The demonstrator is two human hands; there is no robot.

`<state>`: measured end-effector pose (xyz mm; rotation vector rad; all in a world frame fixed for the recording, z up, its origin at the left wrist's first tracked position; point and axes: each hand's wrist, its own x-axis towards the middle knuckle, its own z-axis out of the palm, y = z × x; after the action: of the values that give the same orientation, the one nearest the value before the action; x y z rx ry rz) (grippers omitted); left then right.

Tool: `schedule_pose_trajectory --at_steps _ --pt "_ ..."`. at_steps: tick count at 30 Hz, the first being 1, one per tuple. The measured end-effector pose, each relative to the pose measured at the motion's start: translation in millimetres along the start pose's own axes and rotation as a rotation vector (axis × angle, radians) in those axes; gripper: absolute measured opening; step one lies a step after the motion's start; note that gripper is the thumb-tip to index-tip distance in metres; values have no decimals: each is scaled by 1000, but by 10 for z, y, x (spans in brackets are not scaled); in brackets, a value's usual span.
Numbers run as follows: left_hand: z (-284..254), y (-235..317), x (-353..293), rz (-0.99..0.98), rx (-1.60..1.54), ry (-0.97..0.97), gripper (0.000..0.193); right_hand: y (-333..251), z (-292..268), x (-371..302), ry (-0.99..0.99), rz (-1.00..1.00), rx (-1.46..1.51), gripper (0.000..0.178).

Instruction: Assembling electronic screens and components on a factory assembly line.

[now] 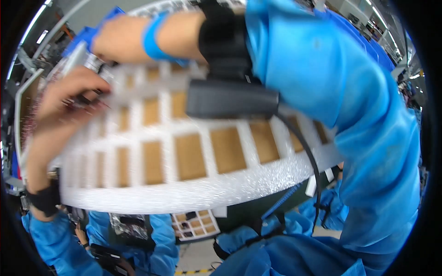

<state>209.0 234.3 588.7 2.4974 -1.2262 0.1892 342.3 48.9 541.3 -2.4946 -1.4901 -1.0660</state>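
A large white foam tray (184,195) with rows of brown-bottomed compartments spreads across the middle of the head view. On its left side, my left hand (76,94) is closed around small dark parts, too blurred to name. My right hand (115,40) reaches across the tray to its far left corner, with a blue band (154,39) on the wrist. Its fingers are smeared by motion, and a small dark shape shows just under them. The tray compartments in view show brown bottoms; my right arm hides some of them.
A dark box (232,99) with a cable (306,145) hangs from my right wrist over the tray. Blue bins (83,39) stand beyond the tray. People in blue sleeves (163,239) sit nearby, beside a smaller compartment tray (197,233) with dark parts in it.
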Motion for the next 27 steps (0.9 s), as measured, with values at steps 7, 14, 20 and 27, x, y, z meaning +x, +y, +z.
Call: schedule_pose_trajectory --at_steps 7,14,20,27 --pt "283 13 160 -147 -292 301 9 -26 -449 -494 49 220 187 15" --pt "55 -272 61 -594 -699 552 14 -137 -811 -304 -82 456 449 20" --pt "-70 -266 127 -659 -428 421 23 -18 -851 -174 -132 407 359 23" --pt "-27 -394 189 -438 -220 371 33 -99 -914 -192 120 177 341 17"
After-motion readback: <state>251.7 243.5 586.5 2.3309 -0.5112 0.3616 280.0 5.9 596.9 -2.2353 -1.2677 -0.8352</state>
